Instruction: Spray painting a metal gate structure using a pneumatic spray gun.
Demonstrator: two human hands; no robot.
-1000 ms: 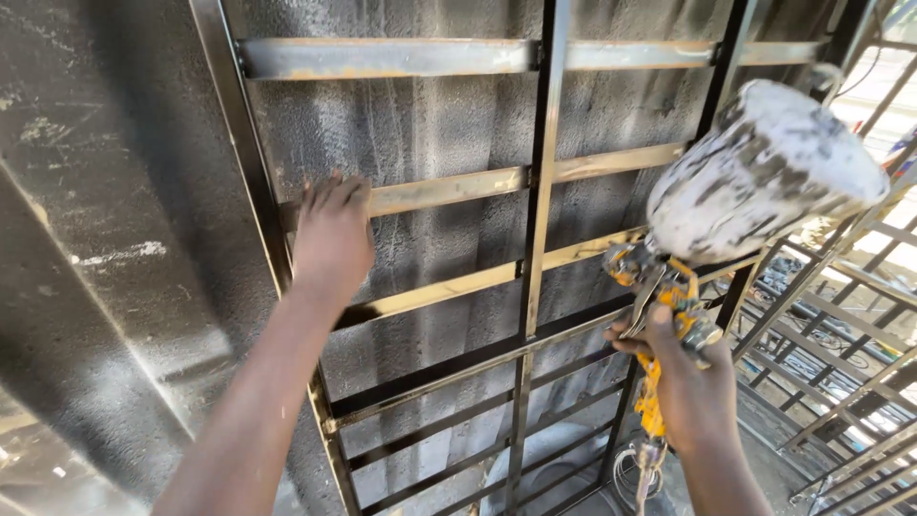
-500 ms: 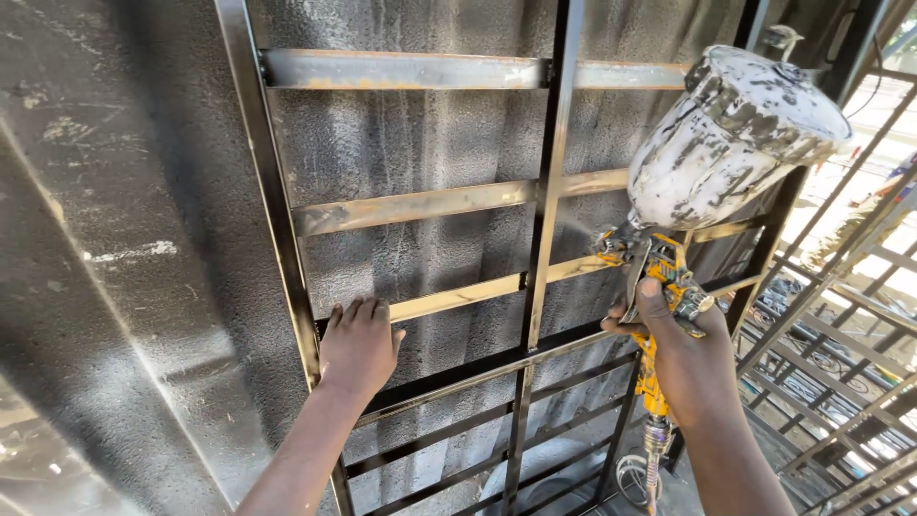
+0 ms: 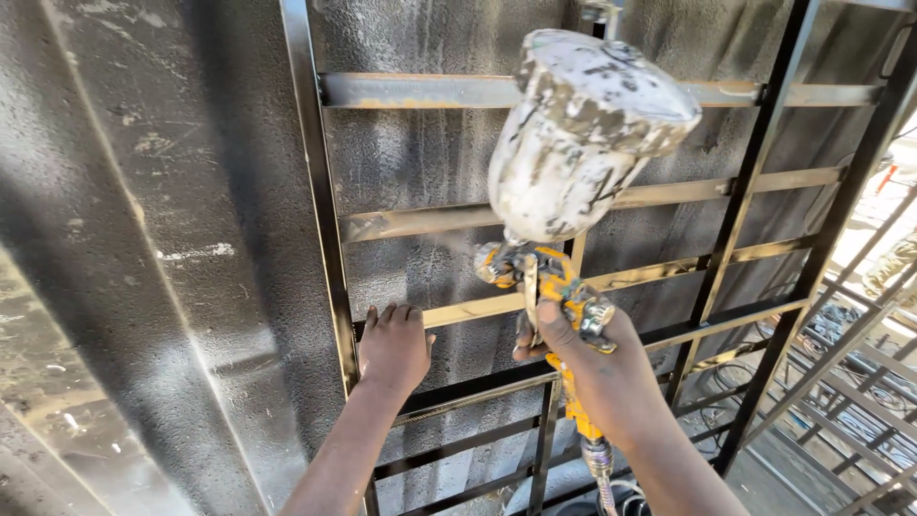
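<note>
Three crossbars in the upper half of the frame show bare, yellowish metal, while the uprights and the lower bars of the grille are black. Judging by that, the frame's lower part and its vertical members look coated, and the upper crossbars are what is left, with the third one, just above the hands, only partly darkened at its right end.

The right hand, at centre right, grips the yellow handle of the spray gun, its fingers wrapped tight around it with one on the trigger. The gun's paint-spattered cup stands tilted above the hand in the upper centre, and the nozzle points left toward the middle bare bar, where a faint mist seems to show. A hose leaves the handle at the bottom edge.

The left hand, at lower centre, lies flat on the grille beside the left upright, fingers together and stretched upward, holding nothing and touching the third bar.

Behind the grille stands a wall darkened with overspray. More grilles lie at the lower right.
</note>
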